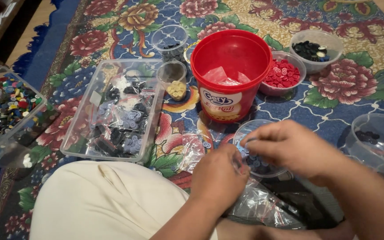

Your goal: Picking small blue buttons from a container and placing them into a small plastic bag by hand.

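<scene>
My left hand (218,178) and right hand (292,146) meet over a clear round bowl (245,133) of blue-grey buttons (256,162) on the carpet (334,106), just in front of the red bucket (232,71). Both sets of fingers are narrowed together; what they pinch I cannot tell. A clear plastic bag (263,204) lies beneath my left hand, nearer me, its long axis running left to right. The bowl sits directly under my right hand.

Bucket (230,75) behind hands (254,164), bagged-button tray (112,111) left of it, button bowl (283,73) right
</scene>
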